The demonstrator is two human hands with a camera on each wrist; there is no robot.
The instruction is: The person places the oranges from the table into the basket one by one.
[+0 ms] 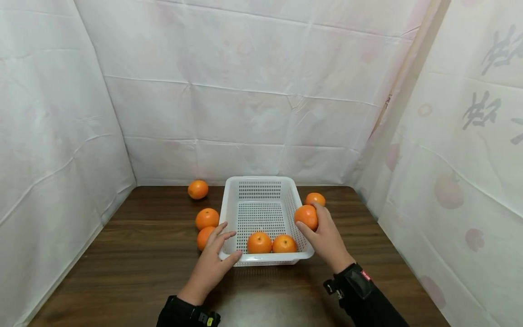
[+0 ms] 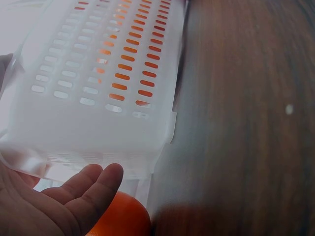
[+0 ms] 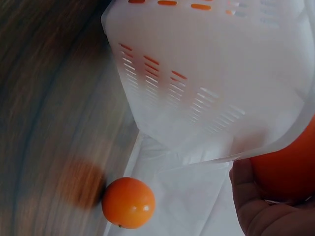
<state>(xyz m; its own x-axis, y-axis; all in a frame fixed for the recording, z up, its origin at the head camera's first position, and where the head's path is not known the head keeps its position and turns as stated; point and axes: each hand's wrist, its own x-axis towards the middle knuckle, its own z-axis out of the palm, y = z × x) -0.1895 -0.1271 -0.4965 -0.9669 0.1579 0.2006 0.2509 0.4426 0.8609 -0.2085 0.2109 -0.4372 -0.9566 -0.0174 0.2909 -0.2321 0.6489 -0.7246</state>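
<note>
A white perforated plastic basket stands between both hands. Two oranges lie inside it along the near wall. My right hand grips another orange at the basket's right rim, with part of the fruit showing above the thumb in the right wrist view. At the near left corner is my left hand, its fingers spread and its thumb over the front rim. Just past its fingertips, an orange sits outside the basket, partly hidden by the hand.
Two more oranges lie on the left of the dark wooden table, one near the basket, another by the back edge. One orange rests behind my right hand. White cloth walls enclose the table's back and sides.
</note>
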